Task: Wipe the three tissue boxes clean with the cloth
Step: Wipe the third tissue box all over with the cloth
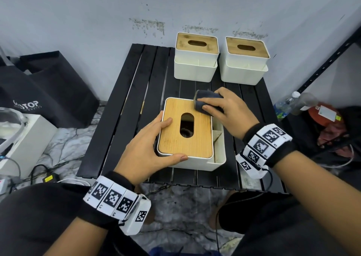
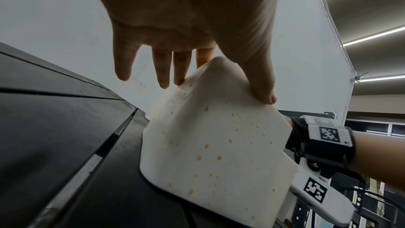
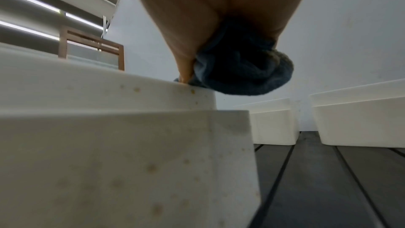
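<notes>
The nearest white tissue box (image 1: pixel 185 132), with a bamboo lid and an oval slot, stands mid-table. Yellowish specks dot its white sides (image 2: pixel 214 145) (image 3: pixel 109 153). My left hand (image 1: pixel 152 138) (image 2: pixel 186 23) steadies its near-left corner, straight fingers on the lid's left edge and thumb against the front wall. My right hand (image 1: pixel 224 109) grips a bunched dark blue cloth (image 1: pixel 208 102) (image 3: pixel 245 68) and presses it on the lid's far-right corner. Two more tissue boxes (image 1: pixel 196 58) (image 1: pixel 245 60) stand side by side at the back by the wall; the right wrist view shows them (image 3: pixel 274 124) (image 3: pixel 359 122) too.
All the boxes stand on a low black slatted table (image 1: pixel 132 99). A black bag (image 1: pixel 48 89), a white device (image 1: pixel 23 138) and cables lie on the floor to the left. On the right are a plastic bottle (image 1: pixel 289 103) and a black shelf post (image 1: pixel 328 60).
</notes>
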